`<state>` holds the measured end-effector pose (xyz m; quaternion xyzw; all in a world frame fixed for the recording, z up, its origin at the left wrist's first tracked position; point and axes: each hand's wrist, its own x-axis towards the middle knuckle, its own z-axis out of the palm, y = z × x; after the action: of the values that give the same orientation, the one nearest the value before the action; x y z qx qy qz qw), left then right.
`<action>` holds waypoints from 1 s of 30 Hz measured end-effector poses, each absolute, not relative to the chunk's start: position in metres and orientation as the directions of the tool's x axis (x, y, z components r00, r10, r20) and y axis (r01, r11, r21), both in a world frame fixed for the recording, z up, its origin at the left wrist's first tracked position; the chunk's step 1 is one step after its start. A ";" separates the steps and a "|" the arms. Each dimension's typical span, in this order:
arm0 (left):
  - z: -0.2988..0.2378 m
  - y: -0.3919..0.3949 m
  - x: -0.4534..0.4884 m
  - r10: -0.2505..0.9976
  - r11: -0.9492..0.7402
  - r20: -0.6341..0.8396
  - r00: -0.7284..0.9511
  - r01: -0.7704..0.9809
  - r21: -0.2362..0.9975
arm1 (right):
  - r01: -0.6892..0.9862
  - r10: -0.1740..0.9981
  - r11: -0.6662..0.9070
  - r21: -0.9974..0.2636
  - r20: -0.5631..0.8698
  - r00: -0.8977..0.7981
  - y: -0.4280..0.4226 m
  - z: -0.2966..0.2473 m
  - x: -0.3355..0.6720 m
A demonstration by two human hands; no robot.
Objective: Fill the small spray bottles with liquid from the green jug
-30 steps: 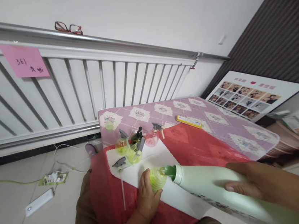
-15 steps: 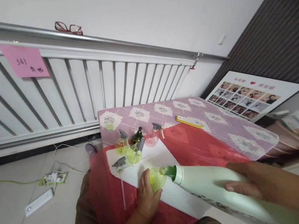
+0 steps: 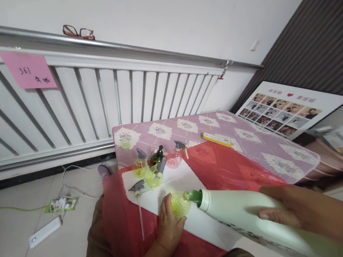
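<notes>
The right hand [image 3: 283, 208] gripped a tilted pale-green bottle [image 3: 237, 208], thumb pressed against it, other fingers largely hidden. The left hand [image 3: 169, 221] had its fingers curled around a yellow-green bottle [image 3: 180, 206], its mouth just beside the pale-green bottle's spout [image 3: 194, 195], over a white sheet [image 3: 202, 227]. Beyond were spray bottles [image 3: 154, 178], then a yellow box [image 3: 216, 139] and a white radiator [image 3: 153, 93].

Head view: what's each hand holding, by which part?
Left hand: ribbed yellow-green spray bottle, by its body. Right hand: large pale-green bottle, by its body, well back from the spout.
</notes>
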<state>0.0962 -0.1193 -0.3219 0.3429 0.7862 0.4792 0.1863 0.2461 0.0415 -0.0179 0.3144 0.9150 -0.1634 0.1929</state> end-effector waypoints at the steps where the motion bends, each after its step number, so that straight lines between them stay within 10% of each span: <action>1: -0.322 -0.119 0.096 0.718 0.302 0.037 -0.696 0.358 0.883 | 0.631 0.509 0.756 -0.175 -0.448 -0.735 0.042 -0.019 0.247; 30: -0.328 -0.119 0.096 0.718 0.280 0.058 -0.693 0.364 0.889 | 0.641 0.529 0.748 -0.173 -0.427 -0.733 0.038 -0.016 0.245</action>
<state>0.0961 -0.1190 -0.3281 0.3473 0.7791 0.4894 0.1812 0.2445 0.0383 -0.0155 0.3186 0.9177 -0.1563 0.1783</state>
